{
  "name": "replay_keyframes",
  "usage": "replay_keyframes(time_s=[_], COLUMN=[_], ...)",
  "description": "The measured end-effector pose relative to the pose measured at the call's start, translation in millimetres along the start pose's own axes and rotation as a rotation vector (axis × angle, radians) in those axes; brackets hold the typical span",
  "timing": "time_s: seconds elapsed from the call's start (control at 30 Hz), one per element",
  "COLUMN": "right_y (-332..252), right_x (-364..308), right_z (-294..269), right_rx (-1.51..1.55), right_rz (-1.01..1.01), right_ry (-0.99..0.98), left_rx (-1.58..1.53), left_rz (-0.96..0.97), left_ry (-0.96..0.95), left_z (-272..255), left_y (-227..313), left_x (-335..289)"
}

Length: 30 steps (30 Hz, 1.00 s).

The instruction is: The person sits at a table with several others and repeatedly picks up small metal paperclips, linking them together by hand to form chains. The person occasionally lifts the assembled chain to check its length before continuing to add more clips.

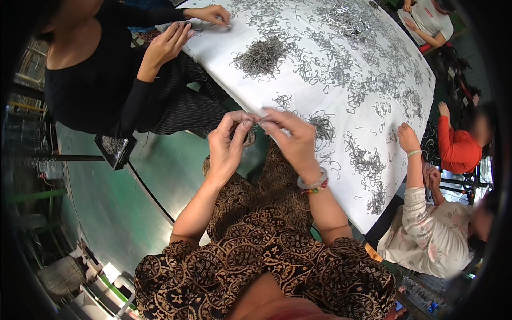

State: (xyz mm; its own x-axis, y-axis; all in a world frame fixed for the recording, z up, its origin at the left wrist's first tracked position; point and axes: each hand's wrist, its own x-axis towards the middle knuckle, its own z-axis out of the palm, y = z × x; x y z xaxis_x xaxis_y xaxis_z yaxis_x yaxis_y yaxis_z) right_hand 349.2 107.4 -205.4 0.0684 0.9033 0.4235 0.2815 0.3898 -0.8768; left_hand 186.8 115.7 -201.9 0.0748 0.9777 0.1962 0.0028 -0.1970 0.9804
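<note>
My left hand (229, 141) and my right hand (288, 136) meet at the fingertips above my lap, at the near corner of a white-covered table (341, 197). Both hands are closed in a pinch. Whatever sits between the fingers is too small and blurred to name. The right wrist wears a pale bangle and a beaded bracelet. Just beyond my right hand lies a small heap of dark wire hooks (322, 127). A larger heap of hooks (261, 57) rests farther off, and loose grey hooks (341, 69) are strewn over the tabletop.
At the left a person in black (90, 90) works with both hands over the table edge. A black tray (114, 149) of small pieces is beside them. On the right, a person in a cream top (426, 229) reaches onto the table; a person in red (458, 146) sits behind.
</note>
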Motion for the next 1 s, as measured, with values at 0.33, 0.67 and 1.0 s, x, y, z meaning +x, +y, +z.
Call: replay_keyframes(time_s=[0.33,0.67,1.0], right_y=[169.6,141.7,-16.7], right_x=[50.9,59.3,-0.5], right_z=[-131.5,-102.7,-8.8], right_rx=[-0.84,-0.525,0.124], right_rz=[0.389,0.458,0.273], right_ry=[0.16,0.157,-0.062], left_rx=[0.075,0.177,0.162], left_rz=[0.076,0.039,-0.015], left_ry=[-0.068,-0.081,-0.127], left_z=[-4.7,-11.5,3.6], left_y=[8.2,-6.4,-21.1], left_x=[5.8,0.3,3.2])
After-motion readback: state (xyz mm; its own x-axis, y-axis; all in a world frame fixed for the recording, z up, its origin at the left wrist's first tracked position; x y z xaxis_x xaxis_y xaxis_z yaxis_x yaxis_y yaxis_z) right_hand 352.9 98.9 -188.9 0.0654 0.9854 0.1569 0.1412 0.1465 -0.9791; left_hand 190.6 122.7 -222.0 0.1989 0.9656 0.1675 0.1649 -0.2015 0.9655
